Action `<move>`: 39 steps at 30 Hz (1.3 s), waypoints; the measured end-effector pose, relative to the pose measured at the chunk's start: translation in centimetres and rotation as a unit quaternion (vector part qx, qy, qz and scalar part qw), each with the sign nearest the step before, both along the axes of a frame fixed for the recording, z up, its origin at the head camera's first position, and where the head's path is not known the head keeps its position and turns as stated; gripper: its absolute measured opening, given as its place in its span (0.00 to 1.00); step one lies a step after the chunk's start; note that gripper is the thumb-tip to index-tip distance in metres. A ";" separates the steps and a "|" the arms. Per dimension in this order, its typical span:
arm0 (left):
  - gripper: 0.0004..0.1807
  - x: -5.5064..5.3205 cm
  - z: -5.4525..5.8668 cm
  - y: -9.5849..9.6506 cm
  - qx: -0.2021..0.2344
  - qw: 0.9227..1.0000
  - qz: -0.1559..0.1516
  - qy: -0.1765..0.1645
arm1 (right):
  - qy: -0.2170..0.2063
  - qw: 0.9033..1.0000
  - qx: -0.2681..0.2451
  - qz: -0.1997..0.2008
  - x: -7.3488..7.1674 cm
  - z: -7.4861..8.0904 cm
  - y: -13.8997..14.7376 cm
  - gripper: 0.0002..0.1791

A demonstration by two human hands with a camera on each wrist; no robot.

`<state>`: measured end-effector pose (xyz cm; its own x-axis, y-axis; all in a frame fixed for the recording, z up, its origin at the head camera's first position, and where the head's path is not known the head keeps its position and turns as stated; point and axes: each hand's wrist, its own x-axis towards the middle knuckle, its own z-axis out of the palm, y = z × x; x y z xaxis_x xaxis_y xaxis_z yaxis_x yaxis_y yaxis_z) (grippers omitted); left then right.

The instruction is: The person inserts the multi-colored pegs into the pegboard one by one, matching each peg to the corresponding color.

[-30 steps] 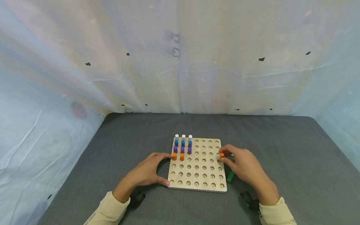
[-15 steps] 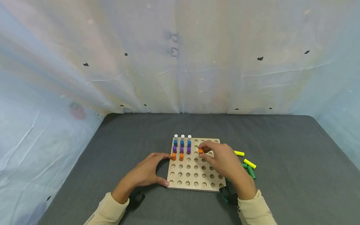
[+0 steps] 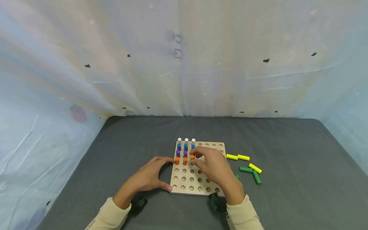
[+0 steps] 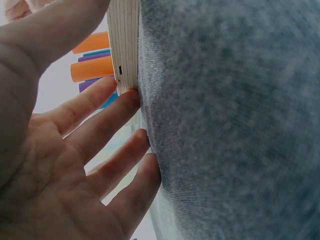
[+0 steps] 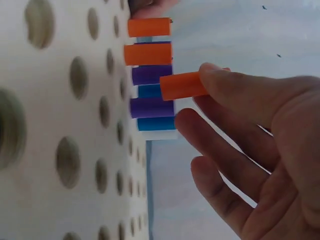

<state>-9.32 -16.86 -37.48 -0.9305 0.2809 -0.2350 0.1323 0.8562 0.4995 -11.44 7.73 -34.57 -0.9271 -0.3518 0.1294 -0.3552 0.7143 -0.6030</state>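
A wooden pegboard (image 3: 198, 193) with rows of round holes lies on the grey table. White, blue and purple pegs stand in its back left rows, and two orange pegs (image 3: 185, 161) stand in front of the purple ones. My right hand (image 3: 214, 164) pinches a third orange peg (image 5: 182, 86) between thumb and finger; in the right wrist view its lower end is off the board's face. My left hand (image 3: 150, 175) rests at the board's left edge, fingertips on the side and thumb near the front corner, fingers fairly straight in the left wrist view (image 4: 95, 145).
To the right of the board lie loose yellow pegs (image 3: 243, 157) and green pegs (image 3: 256, 177) on the table (image 3: 287, 166). One green peg is partly covered by the right hand. A pale draped sheet (image 3: 212, 64) hangs behind and at the sides.
My right hand has carried the orange peg leftward from the board's right edge to beside the two standing orange pegs. The left hand has stayed at the left edge.
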 end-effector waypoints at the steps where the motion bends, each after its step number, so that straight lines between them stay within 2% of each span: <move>1: 0.50 0.0 0.0 0.0 0.000 1.000 0.001 0.000 | -0.002 1.000 0.000 0.000 -0.1 -0.2 -0.1 0.11; 17: 0.50 -0.1 0.1 0.0 0.003 1.000 -0.005 0.000 | -0.024 0.999 0.024 -0.007 -0.7 -1.4 -0.2 0.10; 27: 0.50 0.0 0.1 -0.1 0.017 1.000 -0.014 0.006 | -0.028 0.999 0.038 0.005 -0.8 -1.7 -0.2 0.10; 39: 0.50 0.0 0.0 -0.1 0.012 1.000 -0.009 0.004 | -0.034 0.999 0.042 0.009 -0.7 -1.6 -0.1 0.10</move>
<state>-9.35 -16.92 -37.43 -0.9267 0.3040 -0.2208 0.1525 0.8414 0.5184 -12.10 7.65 -36.21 -0.9263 -0.3751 0.0362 -0.3287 0.7572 -0.5645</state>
